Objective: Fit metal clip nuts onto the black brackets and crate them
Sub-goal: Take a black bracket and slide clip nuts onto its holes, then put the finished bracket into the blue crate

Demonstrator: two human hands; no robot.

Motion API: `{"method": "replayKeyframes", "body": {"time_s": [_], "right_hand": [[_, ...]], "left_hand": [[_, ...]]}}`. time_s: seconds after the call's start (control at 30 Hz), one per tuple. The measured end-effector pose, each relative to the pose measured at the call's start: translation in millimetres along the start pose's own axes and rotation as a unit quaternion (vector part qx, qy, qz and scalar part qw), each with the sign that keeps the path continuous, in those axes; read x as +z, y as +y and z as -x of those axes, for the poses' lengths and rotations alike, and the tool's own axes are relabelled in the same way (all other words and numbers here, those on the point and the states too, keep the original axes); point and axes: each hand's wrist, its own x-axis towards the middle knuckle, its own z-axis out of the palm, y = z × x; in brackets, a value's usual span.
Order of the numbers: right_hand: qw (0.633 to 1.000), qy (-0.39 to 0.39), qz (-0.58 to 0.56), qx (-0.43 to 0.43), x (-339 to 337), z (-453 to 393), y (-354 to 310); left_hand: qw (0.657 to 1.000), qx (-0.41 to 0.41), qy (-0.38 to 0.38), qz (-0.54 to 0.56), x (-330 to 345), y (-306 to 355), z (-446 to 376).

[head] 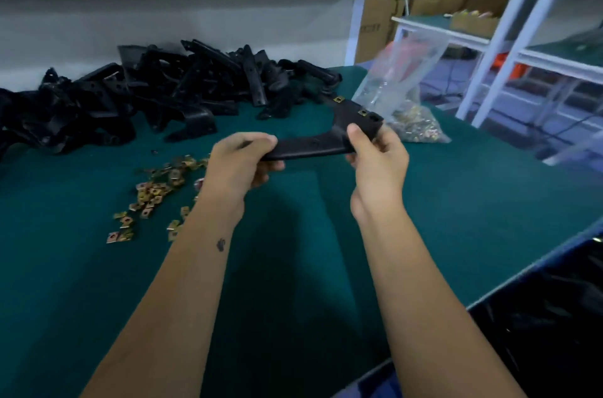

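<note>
My left hand [239, 162] covers one end of the bracket [313, 146], and my right hand [375, 162] covers the bend near its other end, so I can't see those parts. The two clip nuts [338, 100] on its far arm are too small for me to judge how they sit. The pile of brackets [130, 94] runs off the left edge and blurs into one dark mass. The plastic bag [404, 71] is smeared; a red thing inside it I can't identify. The crate [554, 316] is cut by the right and bottom edges, its contents just black
</note>
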Motion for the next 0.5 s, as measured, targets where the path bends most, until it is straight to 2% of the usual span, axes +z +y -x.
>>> {"method": "replayKeyframes", "body": {"time_s": [0.1, 0.27, 0.37, 0.5], "right_hand": [[0.994, 0.105, -0.015, -0.036, -48.5, -19.3, -26.5], [0.961, 0.255, 0.098, -0.041, -167.5, -27.9, -75.5], [0.94, 0.283, 0.19, -0.03, -241.5, -19.0, -105.0], [0.915, 0.278, 0.29, -0.025, -317.1, -2.1, -149.5]], "left_hand": [[0.992, -0.001, -0.106, -0.068, 71.5, -9.2, 21.4], [0.951, 0.04, -0.251, -0.178, 185.7, -28.6, 78.0], [0.93, 0.06, -0.313, -0.182, 236.7, -35.7, 118.3], [0.917, 0.009, -0.379, -0.121, 283.7, -44.2, 170.2]]}}
